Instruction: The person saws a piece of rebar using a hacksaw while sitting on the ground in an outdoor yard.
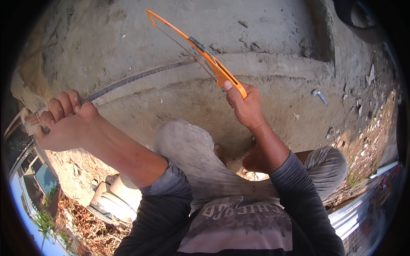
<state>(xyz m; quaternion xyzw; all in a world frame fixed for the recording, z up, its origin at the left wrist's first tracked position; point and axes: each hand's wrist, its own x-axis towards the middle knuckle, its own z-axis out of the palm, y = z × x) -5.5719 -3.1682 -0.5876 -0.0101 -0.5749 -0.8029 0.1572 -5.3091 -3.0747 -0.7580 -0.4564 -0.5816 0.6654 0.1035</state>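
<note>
An orange hacksaw [218, 64] with black tape round part of its frame slants up and to the left, its handle gripped in my right hand [246, 104]. The thin blade meets a ribbed steel rebar [141, 77] near the bar's right end. That bar lies along a raised concrete ledge [252, 64]. My left hand [64, 121] is closed round the rebar at the left, fingers curled over it. The bar's far left end is hidden by this hand.
A small blue-and-white tube-like object [319, 96] lies on the concrete at the right. Pale buckets [115, 198] and dry leaves [85, 226] are at lower left. Rubble [363, 145] and corrugated metal sheets [352, 217] lie to the right. A dark round object [363, 17] is at upper right.
</note>
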